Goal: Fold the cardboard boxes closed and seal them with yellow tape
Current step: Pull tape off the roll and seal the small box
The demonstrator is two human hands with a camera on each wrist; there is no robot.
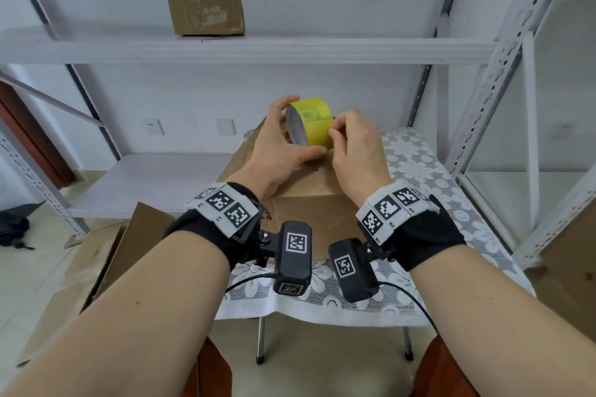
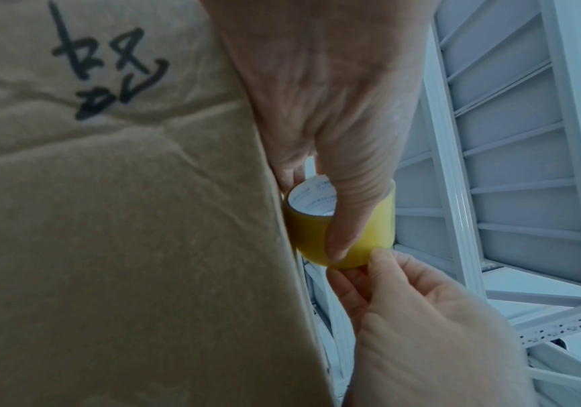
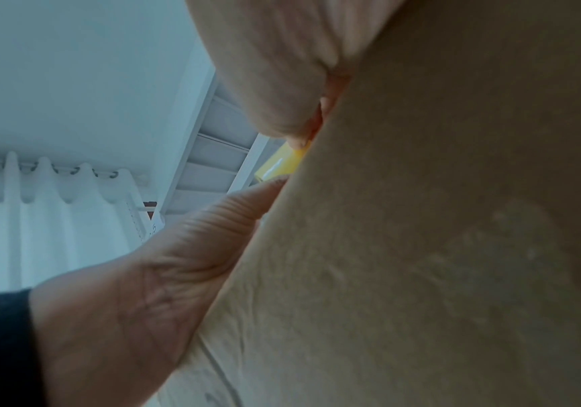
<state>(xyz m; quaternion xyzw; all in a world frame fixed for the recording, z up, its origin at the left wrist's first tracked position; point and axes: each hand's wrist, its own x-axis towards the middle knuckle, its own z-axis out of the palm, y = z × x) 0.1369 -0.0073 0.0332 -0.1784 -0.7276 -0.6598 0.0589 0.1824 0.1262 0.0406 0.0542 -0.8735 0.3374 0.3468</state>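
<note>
One yellow tape roll (image 1: 314, 122) gripped in the left hand (image 1: 277, 151); right hand (image 1: 356, 145) pinches its edge, one cardboard box (image 1: 309, 203) beneath both.

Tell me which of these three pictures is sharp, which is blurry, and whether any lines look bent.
Head view: bright, even light, sharp on the yellow tape roll; the shelf uprights bow outward from the wide lens. Left wrist view: dimmer and bluish, yet the black writing on the cardboard box is crisp. Right wrist view: softest, the near cardboard and fingers blurred.
</note>
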